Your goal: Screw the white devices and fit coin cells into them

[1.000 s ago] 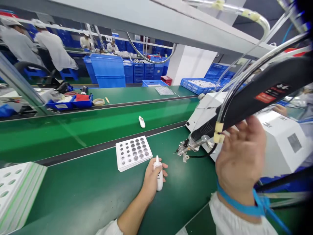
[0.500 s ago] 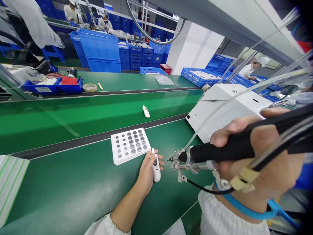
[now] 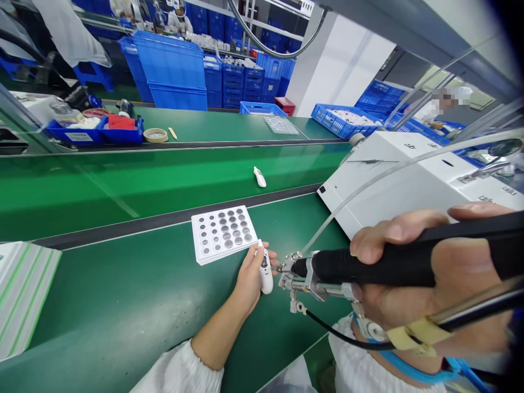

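Observation:
My left hand [image 3: 245, 275] is closed round a white handheld thermometer [image 3: 266, 277], tilted slightly with its narrow end up. In my right hand [image 3: 403, 305] is a black electric screwdriver [image 3: 339, 265], its metal tip reaching the thermometer's right side near my left fingertips. Whether the tip touches it I cannot tell. A clear tube and a black hose run from the screwdriver's front fittings. Just beyond my left hand lies a white tray [image 3: 227, 253] with rows of round silver and dark discs. A second white thermometer [image 3: 260, 177] lies on the bright green belt [image 3: 184, 183].
A white boxy machine [image 3: 393, 180] stands at the right, close to the screwdriver. White sheets with green stripes [image 3: 28, 295] are stacked at the left. Across the belt are small blue bins [image 3: 79, 135], a tape roll [image 3: 155, 136] and a blue crate [image 3: 341, 125]. Other people work farther back.
The screwdriver has moved left and its tip has come up to the thermometer in my left hand. The whole view has shifted a little.

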A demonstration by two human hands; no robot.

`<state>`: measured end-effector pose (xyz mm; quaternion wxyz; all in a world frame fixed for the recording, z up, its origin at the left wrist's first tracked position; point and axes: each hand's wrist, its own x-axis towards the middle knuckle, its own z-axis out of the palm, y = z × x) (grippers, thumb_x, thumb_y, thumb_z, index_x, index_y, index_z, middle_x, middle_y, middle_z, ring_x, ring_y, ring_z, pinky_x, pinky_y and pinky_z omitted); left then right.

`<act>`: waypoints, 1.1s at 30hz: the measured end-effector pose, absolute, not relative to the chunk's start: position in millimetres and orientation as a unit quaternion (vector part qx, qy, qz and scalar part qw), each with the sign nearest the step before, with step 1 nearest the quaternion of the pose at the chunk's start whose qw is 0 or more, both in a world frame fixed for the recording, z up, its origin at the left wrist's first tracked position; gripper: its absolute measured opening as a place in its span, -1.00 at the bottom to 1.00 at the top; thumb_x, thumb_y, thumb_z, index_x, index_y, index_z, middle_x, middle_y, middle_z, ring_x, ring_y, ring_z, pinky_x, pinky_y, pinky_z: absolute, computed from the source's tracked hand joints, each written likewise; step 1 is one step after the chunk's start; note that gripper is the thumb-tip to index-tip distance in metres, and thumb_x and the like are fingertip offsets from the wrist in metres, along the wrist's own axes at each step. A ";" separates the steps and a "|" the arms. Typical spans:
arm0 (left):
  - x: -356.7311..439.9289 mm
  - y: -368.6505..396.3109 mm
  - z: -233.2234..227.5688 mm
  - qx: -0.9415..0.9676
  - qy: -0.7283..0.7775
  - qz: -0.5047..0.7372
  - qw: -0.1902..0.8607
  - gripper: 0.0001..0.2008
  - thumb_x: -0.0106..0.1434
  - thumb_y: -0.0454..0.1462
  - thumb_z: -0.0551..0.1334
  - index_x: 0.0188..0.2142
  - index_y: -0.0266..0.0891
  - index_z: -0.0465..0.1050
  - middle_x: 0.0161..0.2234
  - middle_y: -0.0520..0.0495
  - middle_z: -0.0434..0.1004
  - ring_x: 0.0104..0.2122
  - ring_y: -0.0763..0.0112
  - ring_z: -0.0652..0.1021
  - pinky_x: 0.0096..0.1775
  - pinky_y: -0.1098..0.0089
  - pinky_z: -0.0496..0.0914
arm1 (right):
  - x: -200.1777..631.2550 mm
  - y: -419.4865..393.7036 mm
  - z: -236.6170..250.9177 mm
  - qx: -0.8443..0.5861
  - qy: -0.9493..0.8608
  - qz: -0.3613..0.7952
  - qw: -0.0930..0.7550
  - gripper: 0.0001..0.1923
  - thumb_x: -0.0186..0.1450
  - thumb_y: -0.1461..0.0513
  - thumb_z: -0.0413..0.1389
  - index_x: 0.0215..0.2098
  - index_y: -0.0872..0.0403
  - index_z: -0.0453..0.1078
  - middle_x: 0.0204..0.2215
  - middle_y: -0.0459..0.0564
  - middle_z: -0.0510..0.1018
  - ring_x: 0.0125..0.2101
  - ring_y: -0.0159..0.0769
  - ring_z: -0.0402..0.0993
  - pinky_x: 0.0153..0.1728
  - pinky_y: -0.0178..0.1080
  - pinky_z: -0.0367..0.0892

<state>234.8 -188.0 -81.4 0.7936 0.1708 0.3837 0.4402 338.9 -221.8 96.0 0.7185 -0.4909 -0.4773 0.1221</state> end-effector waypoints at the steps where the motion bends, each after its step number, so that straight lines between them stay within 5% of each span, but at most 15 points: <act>1: 234.9 -188.0 -81.8 0.172 0.385 0.439 0.794 -0.51 0.03 0.04 0.36 -0.17 -0.22 0.39 -0.36 -0.03 0.47 -0.42 0.40 0.47 -0.41 0.42 0.34 | 338.6 -221.4 95.6 -0.481 -0.478 0.131 0.724 -0.74 0.18 0.04 0.26 -0.25 -0.12 0.33 -0.54 -0.17 0.40 -0.67 -0.31 0.32 -0.76 -0.20 0.23; 4: 235.4 -188.2 -82.7 0.174 0.381 0.437 0.796 -0.52 0.05 0.04 0.34 -0.17 -0.21 0.38 -0.36 -0.03 0.47 -0.43 0.41 0.47 -0.41 0.42 0.34 | 336.5 -219.5 96.5 -0.455 -0.451 0.160 0.751 -0.73 0.12 0.12 0.31 -0.28 -0.07 0.35 -0.55 -0.17 0.42 -0.68 -0.32 0.31 -0.77 -0.21 0.22; 12: 234.9 -188.7 -80.5 0.189 0.363 0.436 0.802 -0.56 0.05 0.02 0.34 -0.21 -0.21 0.40 -0.37 -0.03 0.48 -0.47 0.42 0.44 -0.44 0.42 0.30 | 333.6 -217.8 101.2 -0.463 -0.430 0.156 0.759 -0.64 0.03 -0.02 0.35 -0.32 -0.09 0.37 -0.57 -0.15 0.43 -0.72 -0.30 0.32 -0.80 -0.18 0.20; 21: 236.2 -190.1 -81.6 0.192 0.369 0.435 0.799 -0.58 0.07 0.02 0.33 -0.20 -0.20 0.40 -0.37 -0.02 0.48 -0.49 0.44 0.41 -0.45 0.42 0.29 | 337.2 -215.5 89.1 -0.397 -0.490 0.131 0.765 -0.83 0.26 0.27 0.19 -0.18 0.04 0.35 -0.49 -0.12 0.46 -0.62 -0.36 0.37 -0.70 -0.27 0.24; 33: 246.5 -197.1 -85.4 0.178 0.377 0.469 0.779 -0.59 0.08 0.05 0.32 -0.24 -0.17 0.37 -0.40 0.04 0.40 -0.45 0.47 0.40 -0.43 0.46 0.30 | 338.9 -212.1 81.9 -0.365 -0.505 0.146 0.769 -0.76 0.18 0.37 0.20 -0.20 0.04 0.34 -0.55 -0.17 0.42 -0.68 -0.39 0.25 -0.73 -0.26 0.22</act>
